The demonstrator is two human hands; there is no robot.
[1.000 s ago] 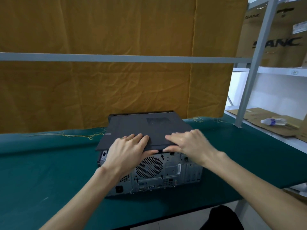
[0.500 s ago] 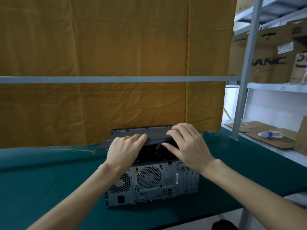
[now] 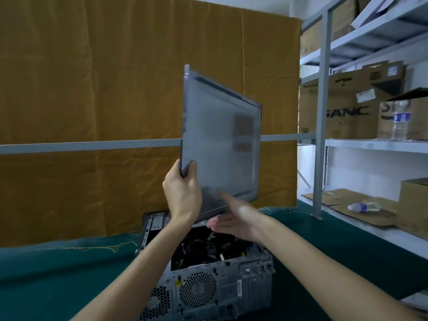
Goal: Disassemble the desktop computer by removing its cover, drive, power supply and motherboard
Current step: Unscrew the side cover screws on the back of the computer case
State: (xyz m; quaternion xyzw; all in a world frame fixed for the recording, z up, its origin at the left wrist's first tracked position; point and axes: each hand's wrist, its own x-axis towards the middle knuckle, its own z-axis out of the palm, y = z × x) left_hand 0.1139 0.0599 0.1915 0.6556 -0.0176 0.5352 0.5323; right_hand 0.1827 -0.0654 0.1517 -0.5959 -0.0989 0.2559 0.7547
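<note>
The cover is off and held upright in the air above the case, its inner face toward the camera, likely so it clears the open top before being put aside. The left hand grips its lower left corner, thumb in front, bearing the weight. The right hand, blurred, lies flat and released under the bottom edge, probably steadying it. Below the cover the case rests on the green table, cables exposed.
</note>
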